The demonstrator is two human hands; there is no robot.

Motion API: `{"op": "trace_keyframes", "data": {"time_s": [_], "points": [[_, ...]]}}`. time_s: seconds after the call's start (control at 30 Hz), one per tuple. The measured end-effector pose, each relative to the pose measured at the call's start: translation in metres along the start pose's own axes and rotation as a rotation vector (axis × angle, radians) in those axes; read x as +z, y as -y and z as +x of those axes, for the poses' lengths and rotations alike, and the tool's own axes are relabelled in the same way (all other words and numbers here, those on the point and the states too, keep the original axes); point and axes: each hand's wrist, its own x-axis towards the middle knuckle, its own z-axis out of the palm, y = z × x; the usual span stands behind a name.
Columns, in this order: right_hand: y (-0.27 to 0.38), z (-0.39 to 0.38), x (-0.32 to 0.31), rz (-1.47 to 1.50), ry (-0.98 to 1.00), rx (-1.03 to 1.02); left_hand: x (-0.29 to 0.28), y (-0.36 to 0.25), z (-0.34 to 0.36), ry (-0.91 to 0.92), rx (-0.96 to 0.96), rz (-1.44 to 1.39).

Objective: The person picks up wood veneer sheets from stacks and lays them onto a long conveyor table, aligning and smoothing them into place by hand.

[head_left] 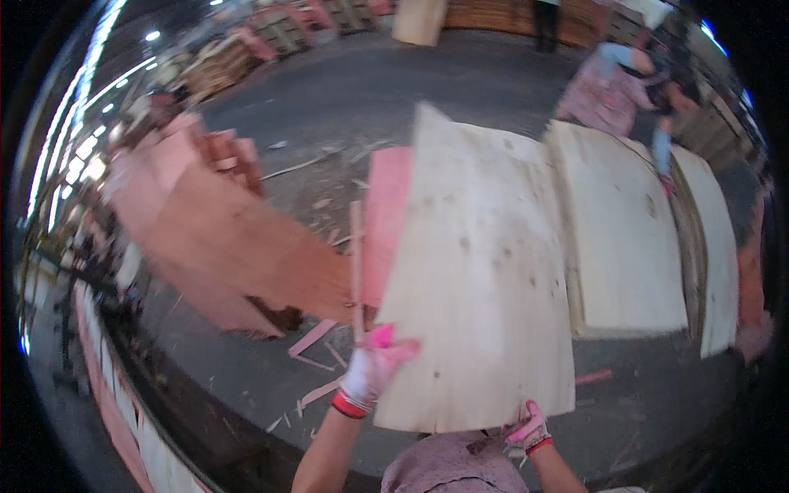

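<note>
A large pale wood veneer sheet (485, 279) with small dark knots spans the middle of the view, its far left corner curled up. My left hand (374, 370), in a white and pink glove with a red cuff, grips its near left edge. At the near right edge, my right hand (528, 427) in a matching glove pinches the sheet, its thumb on top. A pink sheet (386, 222) shows partly behind the veneer's left side, beside a thin upright wood strip (357, 263).
Stacks of pale veneer (625, 238) stand on the right, where a co-worker (612, 90) bends over with a hand at one. Leaning reddish-pink sheets (238, 226) fill the left. Wood scraps (312, 337) litter the floor. Another person (546, 20) stands far back.
</note>
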Motion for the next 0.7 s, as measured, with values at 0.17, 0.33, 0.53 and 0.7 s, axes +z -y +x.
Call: {"op": "trace_keyframes", "data": {"time_s": [0.17,0.33,0.53,0.7], "points": [[-0.05,0.046,0.026,-0.05,0.327,0.035,0.038,-0.076,-0.103,0.075,0.126,0.487],[-0.072,0.027,0.138,-0.094,0.409,0.201,-0.024,-0.108,-0.232,-0.139,0.11,0.488],[-0.12,0.049,0.204,-0.356,0.47,0.633,-0.1,-0.028,-0.395,-0.963,0.314,0.25],[-0.165,0.028,0.231,-0.661,0.854,0.58,-0.15,0.131,-0.478,-1.334,0.35,0.104]]}}
